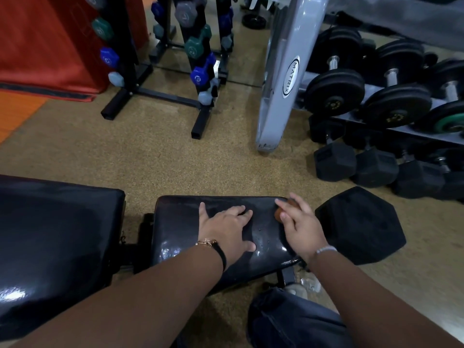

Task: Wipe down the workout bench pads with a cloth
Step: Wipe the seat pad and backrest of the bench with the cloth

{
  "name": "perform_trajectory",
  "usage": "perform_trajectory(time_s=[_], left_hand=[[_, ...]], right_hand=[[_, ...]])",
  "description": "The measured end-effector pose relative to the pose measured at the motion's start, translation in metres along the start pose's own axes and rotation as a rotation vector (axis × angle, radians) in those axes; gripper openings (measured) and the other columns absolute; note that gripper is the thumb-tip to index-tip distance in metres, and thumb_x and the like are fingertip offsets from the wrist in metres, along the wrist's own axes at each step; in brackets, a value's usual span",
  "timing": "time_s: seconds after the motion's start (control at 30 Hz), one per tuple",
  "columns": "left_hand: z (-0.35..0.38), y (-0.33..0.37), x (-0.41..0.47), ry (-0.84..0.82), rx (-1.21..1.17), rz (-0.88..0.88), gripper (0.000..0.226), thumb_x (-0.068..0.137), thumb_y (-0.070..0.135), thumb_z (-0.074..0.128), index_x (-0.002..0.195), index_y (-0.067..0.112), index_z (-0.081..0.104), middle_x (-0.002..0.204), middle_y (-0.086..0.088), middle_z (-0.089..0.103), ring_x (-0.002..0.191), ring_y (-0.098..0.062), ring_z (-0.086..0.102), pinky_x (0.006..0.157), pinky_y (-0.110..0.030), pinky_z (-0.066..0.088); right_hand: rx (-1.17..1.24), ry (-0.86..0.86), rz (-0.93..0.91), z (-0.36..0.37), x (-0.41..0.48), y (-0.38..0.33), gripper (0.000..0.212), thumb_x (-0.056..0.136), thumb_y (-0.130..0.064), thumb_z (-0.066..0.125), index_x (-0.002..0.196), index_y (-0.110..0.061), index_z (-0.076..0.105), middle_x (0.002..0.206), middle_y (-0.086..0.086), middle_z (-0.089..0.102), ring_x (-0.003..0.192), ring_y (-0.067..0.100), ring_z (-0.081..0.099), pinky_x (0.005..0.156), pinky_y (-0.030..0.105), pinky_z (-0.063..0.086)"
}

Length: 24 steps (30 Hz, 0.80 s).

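Observation:
The black seat pad (180, 229) of the workout bench lies in the lower middle, glossy, with wet drops on it. The larger black back pad (55, 237) lies to its left, across a gap. My left hand (226, 228) rests flat on the seat pad with fingers spread, holding nothing. At the pad's far right corner my right hand (300, 223) presses down on a small brown-orange cloth (285, 209). Most of the cloth is hidden under the fingers.
A big black hex dumbbell (361, 224) lies on the floor just right of the seat pad. A grey rack (288, 71) with black dumbbells stands at the back right. A black stand of coloured dumbbells (198, 71) is behind, an orange mat at left. My knee (293, 320) is below.

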<state>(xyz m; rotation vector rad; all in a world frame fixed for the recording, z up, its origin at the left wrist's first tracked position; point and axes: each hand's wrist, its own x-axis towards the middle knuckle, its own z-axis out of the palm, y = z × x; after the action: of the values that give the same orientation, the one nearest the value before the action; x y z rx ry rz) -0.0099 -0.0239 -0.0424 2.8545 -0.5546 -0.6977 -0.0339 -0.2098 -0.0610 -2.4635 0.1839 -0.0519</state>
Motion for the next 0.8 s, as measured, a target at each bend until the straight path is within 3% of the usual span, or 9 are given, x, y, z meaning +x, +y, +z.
perform_trajectory(time_s=[0.17,0.3,0.37,0.5,0.6,0.73,0.8], left_hand=[[0.000,0.001,-0.001,-0.009,0.010,-0.005,0.076,0.086,0.064,0.048,0.148,0.041,0.011,0.156,0.021,0.008,0.141,-0.008,0.020,0.110,-0.060,-0.012],[0.000,0.000,-0.001,-0.003,0.006,-0.001,0.077,0.085,0.065,0.049,0.148,0.042,0.012,0.156,0.021,0.009,0.141,-0.009,0.021,0.110,-0.060,-0.012],[0.000,-0.002,0.000,-0.001,-0.002,0.006,0.077,0.084,0.065,0.049,0.148,0.042,0.012,0.155,0.022,0.010,0.141,-0.009,0.021,0.110,-0.059,-0.012],[-0.001,-0.003,0.001,0.007,-0.003,0.009,0.077,0.083,0.066,0.049,0.147,0.043,0.013,0.155,0.021,0.011,0.139,-0.010,0.024,0.111,-0.059,-0.012],[0.000,-0.003,0.001,0.003,-0.008,0.006,0.077,0.084,0.066,0.049,0.147,0.043,0.014,0.155,0.021,0.011,0.140,-0.010,0.024,0.110,-0.059,-0.013],[0.002,-0.004,-0.002,0.023,-0.029,0.022,0.077,0.084,0.065,0.050,0.148,0.042,0.014,0.156,0.021,0.011,0.141,-0.008,0.021,0.109,-0.058,-0.016],[0.004,-0.006,-0.003,0.037,-0.039,0.037,0.076,0.085,0.065,0.048,0.148,0.041,0.013,0.156,0.020,0.009,0.142,-0.007,0.018,0.108,-0.058,-0.018]], right_hand=[[-0.071,0.012,0.182,0.009,0.033,-0.015,0.036,0.096,-0.024,0.043,0.130,-0.028,0.051,0.151,-0.001,0.026,0.136,0.020,0.028,0.110,0.032,0.028],[-0.157,0.003,-0.066,0.008,0.001,-0.009,0.033,0.092,-0.016,0.053,0.123,-0.023,0.059,0.147,0.002,0.035,0.137,0.024,0.027,0.109,0.026,0.016],[-0.131,0.010,-0.119,0.004,-0.008,0.000,0.031,0.089,-0.012,0.058,0.118,-0.020,0.063,0.143,0.006,0.040,0.133,0.027,0.034,0.107,0.030,0.021],[-0.080,0.050,0.059,0.007,0.024,-0.005,0.031,0.093,-0.020,0.051,0.122,-0.025,0.060,0.147,-0.002,0.035,0.134,0.017,0.033,0.107,0.024,0.024],[-0.198,0.051,0.107,0.018,0.035,-0.017,0.032,0.094,-0.025,0.046,0.124,-0.025,0.058,0.147,-0.001,0.034,0.135,0.019,0.029,0.112,0.031,0.025],[-0.246,0.053,-0.158,0.019,0.005,-0.008,0.026,0.087,-0.020,0.056,0.111,-0.019,0.068,0.133,0.005,0.052,0.127,0.028,0.042,0.105,0.038,0.033],[-0.207,0.070,-0.216,0.015,-0.002,0.001,0.029,0.087,-0.028,0.050,0.107,-0.020,0.070,0.130,0.004,0.055,0.123,0.029,0.046,0.103,0.036,0.034]])
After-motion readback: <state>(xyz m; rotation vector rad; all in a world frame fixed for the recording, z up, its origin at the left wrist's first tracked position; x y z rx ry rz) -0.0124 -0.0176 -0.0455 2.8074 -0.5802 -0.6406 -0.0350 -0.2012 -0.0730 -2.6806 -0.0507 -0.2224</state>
